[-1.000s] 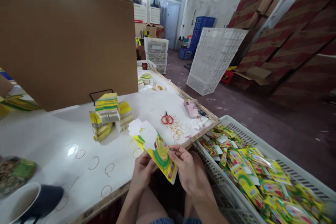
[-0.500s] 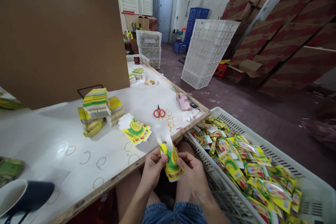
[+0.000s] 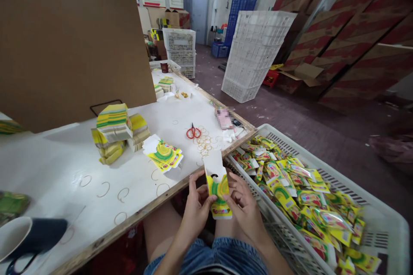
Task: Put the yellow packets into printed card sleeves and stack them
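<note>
A small yellow and green printed carton (image 3: 220,191) is held upright above my lap, its white top flap raised. My left hand (image 3: 199,200) grips its left edge, thumb on the front. On the right edge, my right hand (image 3: 241,197) grips it too, thumb on the front and fingers partly hidden behind. Left of my hands, a short pile of flat cartons (image 3: 164,154) with the same print lies on the white table (image 3: 129,206). To my right, a white plastic crate (image 3: 392,227) holds many yellow packets (image 3: 309,197).
Red-handled scissors (image 3: 193,132) lie near scattered rubber bands (image 3: 204,142). Bundled carton stacks (image 3: 112,122) stand by a tall cardboard panel (image 3: 74,43). A dark blue mug (image 3: 48,236) sits at the near left. Stacked white crates (image 3: 254,56) stand on the floor beyond.
The carton has gone from tilted and partly squeezed to upright, front facing me, with its top flap standing up. Both hands now hold its side edges. The view has shifted slightly.
</note>
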A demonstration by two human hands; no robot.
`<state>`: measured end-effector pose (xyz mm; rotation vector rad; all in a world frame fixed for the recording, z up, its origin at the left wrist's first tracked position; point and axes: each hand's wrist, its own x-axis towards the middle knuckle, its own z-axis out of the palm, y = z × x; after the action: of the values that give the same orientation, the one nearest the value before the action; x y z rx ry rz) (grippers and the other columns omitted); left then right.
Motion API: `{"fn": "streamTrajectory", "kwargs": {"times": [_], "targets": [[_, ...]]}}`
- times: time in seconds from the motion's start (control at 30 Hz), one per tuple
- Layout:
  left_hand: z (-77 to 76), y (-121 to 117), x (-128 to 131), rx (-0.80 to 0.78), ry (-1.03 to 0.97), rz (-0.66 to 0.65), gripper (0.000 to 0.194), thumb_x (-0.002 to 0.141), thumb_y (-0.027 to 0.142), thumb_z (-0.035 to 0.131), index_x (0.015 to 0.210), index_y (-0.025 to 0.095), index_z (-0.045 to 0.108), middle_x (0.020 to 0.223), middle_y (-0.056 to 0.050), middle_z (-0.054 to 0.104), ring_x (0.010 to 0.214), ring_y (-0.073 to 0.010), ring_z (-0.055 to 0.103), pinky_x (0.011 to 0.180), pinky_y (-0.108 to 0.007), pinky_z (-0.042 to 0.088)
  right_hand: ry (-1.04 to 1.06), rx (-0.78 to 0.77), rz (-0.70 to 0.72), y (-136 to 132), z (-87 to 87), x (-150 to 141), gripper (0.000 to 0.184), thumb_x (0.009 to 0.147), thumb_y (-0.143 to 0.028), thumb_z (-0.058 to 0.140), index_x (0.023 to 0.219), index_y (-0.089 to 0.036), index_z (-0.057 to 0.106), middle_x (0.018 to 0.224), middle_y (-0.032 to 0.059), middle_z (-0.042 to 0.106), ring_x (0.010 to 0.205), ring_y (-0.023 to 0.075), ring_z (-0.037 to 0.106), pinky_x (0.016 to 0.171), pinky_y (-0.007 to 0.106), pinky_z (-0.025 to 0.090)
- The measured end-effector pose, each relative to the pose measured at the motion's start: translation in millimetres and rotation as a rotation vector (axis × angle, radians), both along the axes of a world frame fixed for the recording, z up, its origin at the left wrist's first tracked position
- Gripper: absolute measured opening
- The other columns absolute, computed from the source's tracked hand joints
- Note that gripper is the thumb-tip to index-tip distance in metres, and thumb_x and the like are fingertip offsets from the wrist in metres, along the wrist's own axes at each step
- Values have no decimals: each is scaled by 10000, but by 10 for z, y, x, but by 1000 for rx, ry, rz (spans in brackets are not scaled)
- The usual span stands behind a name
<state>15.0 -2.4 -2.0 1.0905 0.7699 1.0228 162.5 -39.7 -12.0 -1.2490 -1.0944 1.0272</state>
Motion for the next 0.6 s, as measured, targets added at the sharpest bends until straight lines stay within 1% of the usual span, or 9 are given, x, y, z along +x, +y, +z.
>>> {"fn": "streamTrajectory", "kwargs": {"times": [0.1,0.17,0.23,0.37,0.43,0.47,0.53,0.57,0.6], "targets": [[81,-12,-65,-9,-18,-113,584,825,285,667,1304,258,333,1055,-78,699,973,-225,673,826,-331,515,71,-3,138,-15,121,82,508,874,-371,616,1342,-254,458,1136,94,663,852,200,676,775,324,549],[144,-12,-108,-37,-25,-196,526,819,288,675,1266,245,401,1021,-72,700,935,-221,676,809,-318,512,96,-18,200,-13,195,141,471,870,-353,627,1307,-258,481,1096,78,673,888,210,668,796,330,535],[193,-14,-147,-56,-30,-262,445,814,282,682,1197,233,460,982,-59,700,898,-209,675,787,-298,506,90,-42,246,-2,251,200,429,860,-348,640,1258,-251,514,996,54,688,855,206,657,763,311,519],[205,-30,-193,-42,-5,-338,332,814,254,684,1090,216,504,981,-53,684,889,-186,650,737,-253,487,-29,-78,334,28,323,281,219,857,-375,628,988,-199,636,702,-7,614,639,154,564,578,237,431],[172,-41,-195,-45,-6,-359,299,817,251,681,1053,211,502,1005,-60,674,872,-172,644,713,-238,480,-140,-40,318,41,349,280,209,875,-379,595,826,-184,654,639,-16,565,579,134,506,536,229,388],[152,-45,-191,-55,-16,-362,322,821,253,677,1078,217,486,1016,-63,671,864,-168,646,711,-238,481,-192,-6,287,46,357,266,238,883,-374,582,762,-182,653,633,-11,560,581,136,504,543,233,392],[115,-44,-176,-88,-51,-359,504,820,254,680,1231,255,389,1030,-64,672,861,-173,660,732,-262,496,-242,52,201,56,358,223,245,884,-359,579,733,-186,662,673,10,598,637,157,548,597,248,433],[101,-39,-167,-106,-68,-356,623,814,255,689,1308,275,311,1026,-63,676,858,-179,669,744,-279,505,-221,62,160,61,347,200,204,883,-355,582,806,-194,680,722,20,629,679,171,578,634,259,459],[89,-31,-158,-123,-79,-353,715,803,257,702,1355,286,248,1014,-61,682,848,-183,677,751,-292,512,-174,55,133,68,331,181,188,885,-356,582,941,-208,683,781,28,657,719,183,605,670,274,482]]}}
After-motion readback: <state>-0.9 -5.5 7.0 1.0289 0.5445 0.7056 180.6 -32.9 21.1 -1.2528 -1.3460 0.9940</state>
